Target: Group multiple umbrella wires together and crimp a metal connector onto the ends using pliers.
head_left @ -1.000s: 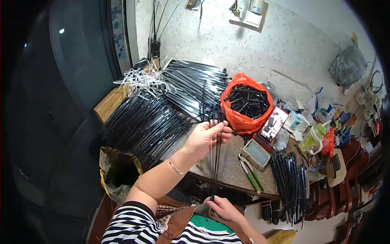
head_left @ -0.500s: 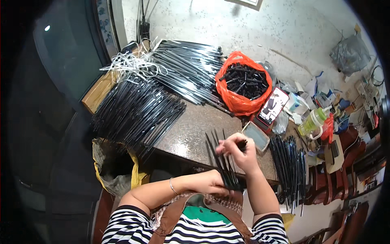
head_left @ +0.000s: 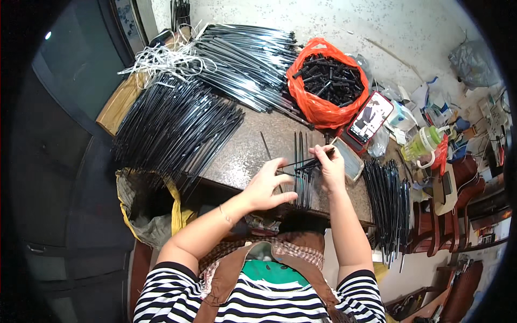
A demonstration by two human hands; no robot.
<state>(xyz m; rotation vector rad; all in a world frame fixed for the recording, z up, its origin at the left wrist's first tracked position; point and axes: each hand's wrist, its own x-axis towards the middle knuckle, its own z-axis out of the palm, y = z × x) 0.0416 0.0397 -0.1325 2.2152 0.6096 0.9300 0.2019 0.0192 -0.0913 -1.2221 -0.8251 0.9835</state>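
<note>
Over the front of the table, my left hand (head_left: 265, 185) has its fingers spread and thumb apart, next to several thin black rods (head_left: 302, 188) lying loosely side by side. One lone black rod (head_left: 265, 145) slants away beyond its fingers. To the right, my right hand (head_left: 331, 169) is closed with thumb and fingertips together on slender black pieces (head_left: 306, 164) that point left across the rods. Their exact kind is hard to make out, and part of them is hidden in the palm.
A large pile of black rods (head_left: 177, 129) lies left, with shiny rods (head_left: 242, 70) and white ties (head_left: 167, 64) behind. A red bag (head_left: 328, 116) holds short black tubes. Nearby are a phone (head_left: 371, 118), a clear box (head_left: 349, 159), another rod stack (head_left: 388, 199) and a green bottle (head_left: 423, 142).
The rods bunched in my left hand near my lap are now spread on the table. My left hand has moved forward and opened; my right hand has shifted slightly away from me.
</note>
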